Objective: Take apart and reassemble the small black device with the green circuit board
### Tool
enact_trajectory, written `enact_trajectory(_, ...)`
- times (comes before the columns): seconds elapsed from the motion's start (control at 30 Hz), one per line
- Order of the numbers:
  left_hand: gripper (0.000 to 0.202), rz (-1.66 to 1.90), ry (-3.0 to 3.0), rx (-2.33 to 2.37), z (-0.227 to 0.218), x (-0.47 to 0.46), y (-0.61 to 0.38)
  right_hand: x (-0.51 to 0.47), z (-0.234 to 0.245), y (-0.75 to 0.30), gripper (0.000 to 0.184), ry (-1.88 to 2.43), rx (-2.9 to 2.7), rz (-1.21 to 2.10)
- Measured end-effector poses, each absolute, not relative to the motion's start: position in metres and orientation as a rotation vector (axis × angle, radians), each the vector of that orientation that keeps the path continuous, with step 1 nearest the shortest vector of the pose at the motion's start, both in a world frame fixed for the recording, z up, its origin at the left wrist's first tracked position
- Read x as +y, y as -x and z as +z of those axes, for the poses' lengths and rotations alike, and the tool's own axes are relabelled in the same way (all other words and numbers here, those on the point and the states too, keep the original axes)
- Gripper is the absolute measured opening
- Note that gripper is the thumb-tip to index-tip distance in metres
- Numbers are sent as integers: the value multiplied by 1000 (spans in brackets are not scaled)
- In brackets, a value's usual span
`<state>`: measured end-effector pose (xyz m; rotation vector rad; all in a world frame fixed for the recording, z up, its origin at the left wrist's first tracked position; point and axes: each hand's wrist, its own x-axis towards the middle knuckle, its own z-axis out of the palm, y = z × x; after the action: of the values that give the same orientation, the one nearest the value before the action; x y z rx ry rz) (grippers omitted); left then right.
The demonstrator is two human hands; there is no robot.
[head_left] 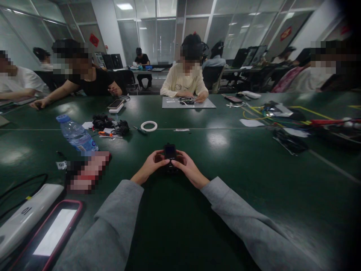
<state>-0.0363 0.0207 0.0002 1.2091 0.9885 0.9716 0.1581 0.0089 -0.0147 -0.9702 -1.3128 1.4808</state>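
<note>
A small black device [170,151] with a dark square screen stands upright on the green table in front of me. My left hand [154,162] grips it from the left, and my right hand [186,165] grips it from the right. Both thumbs press against its near face, close together below the screen. The other fingers curl round its sides and are partly hidden. Whether it is a camera or another gadget, I cannot tell.
To the left are a water bottle [77,133], a red-cased phone [53,233] and a white power bank [28,218]. Black cables [111,126] and a white ring [149,126] lie farther off. Across the table [225,162] a person [184,75] works at a grey mat [172,105].
</note>
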Motion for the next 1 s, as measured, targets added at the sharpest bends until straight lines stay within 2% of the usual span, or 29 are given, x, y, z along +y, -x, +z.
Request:
enact_trajectory(0.67, 64, 951, -1230, 946, -1, 20, 38, 13, -17, -162, 66, 892, -1282, 1593)
enact_trajectory(1.0, 63, 945, -1260, 967, 1, 19, 38, 7, -11, -160, 59, 908, -1301, 1550)
